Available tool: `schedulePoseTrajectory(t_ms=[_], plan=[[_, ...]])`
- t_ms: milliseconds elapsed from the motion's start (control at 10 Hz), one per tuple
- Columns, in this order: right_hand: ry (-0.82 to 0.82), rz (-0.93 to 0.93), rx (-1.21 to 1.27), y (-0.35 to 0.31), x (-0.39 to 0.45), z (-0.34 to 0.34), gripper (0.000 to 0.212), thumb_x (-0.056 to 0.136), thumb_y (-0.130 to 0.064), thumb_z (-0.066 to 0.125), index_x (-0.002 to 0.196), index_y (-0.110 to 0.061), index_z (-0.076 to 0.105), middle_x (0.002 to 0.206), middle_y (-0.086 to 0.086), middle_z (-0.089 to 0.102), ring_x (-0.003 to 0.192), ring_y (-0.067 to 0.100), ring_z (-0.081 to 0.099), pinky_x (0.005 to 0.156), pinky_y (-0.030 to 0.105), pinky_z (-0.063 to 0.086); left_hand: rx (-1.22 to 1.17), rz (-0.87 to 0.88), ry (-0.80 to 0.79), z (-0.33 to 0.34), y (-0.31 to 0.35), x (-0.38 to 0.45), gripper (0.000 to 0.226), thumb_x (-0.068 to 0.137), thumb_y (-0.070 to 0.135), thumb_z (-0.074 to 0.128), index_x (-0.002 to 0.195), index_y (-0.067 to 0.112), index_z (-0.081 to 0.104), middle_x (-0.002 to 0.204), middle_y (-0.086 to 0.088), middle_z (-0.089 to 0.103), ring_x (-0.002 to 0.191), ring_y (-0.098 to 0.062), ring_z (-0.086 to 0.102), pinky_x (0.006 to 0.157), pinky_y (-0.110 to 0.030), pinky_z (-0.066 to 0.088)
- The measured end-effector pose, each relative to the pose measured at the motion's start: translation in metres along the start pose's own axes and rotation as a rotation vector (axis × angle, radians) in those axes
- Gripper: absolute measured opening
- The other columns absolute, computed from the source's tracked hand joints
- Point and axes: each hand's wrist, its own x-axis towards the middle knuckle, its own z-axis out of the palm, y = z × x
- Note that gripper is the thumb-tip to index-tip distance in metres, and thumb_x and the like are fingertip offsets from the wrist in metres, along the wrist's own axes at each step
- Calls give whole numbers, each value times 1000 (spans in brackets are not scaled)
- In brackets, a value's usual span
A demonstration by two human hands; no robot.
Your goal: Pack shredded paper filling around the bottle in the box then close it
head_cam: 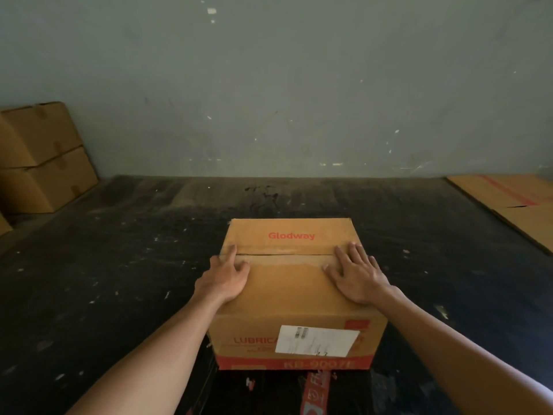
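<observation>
A brown cardboard box (291,283) with red "Glodway" print and a white shipping label on its near side stands on the dark floor. Its two top flaps lie flat and meet along a seam across the top. My left hand (227,275) rests palm down on the near flap at the left edge, fingers reaching the seam. My right hand (356,272) lies flat on the near flap at the right edge, fingers spread. The bottle and the shredded paper are hidden inside the box.
Two stacked brown cartons (42,157) stand against the wall at the far left. Flattened cardboard with a red stripe (514,205) lies on the floor at the far right. A red printed strip (317,393) lies just below the box. The grey wall (269,85) rises behind.
</observation>
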Motion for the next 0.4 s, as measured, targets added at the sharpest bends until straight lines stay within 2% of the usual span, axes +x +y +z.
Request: schedulePoseTrajectory(t_ms=[100, 200, 300, 400], plan=[[-47, 26, -8, -3, 2, -8, 79, 93, -70, 23, 156, -28, 1, 164, 7, -11, 150, 28, -10, 119, 56, 3, 38, -31, -13, -2, 3, 6, 69, 95, 64, 21, 154, 40, -5, 165, -11, 1, 148, -41, 10, 113, -57, 26], [-74, 34, -17, -5, -1, -14, 76, 94, -67, 28, 156, -29, 6, 165, 6, -6, 150, 29, -7, 115, 64, 0, 183, 71, 118, 4, 9, -1, 61, 99, 52, 23, 155, 29, 15, 165, -13, -3, 149, -42, 1, 117, -60, 16], [-10, 23, -27, -13, -13, -23, 70, 96, -60, 31, 155, -28, 11, 165, 6, 2, 151, 28, -3, 113, 67, -5, 304, 298, 262, 0, 20, -18, 52, 101, 46, 28, 148, 26, 37, 164, -13, 9, 150, -36, 6, 120, -58, 7], [137, -72, 5, -24, -43, -11, 70, 97, -57, 32, 156, -30, 5, 165, 2, 5, 151, 24, -2, 113, 64, -12, 238, 488, 340, 12, 29, -47, 46, 99, 46, 35, 143, 33, 42, 163, -1, 19, 151, -27, 9, 121, -54, 4]])
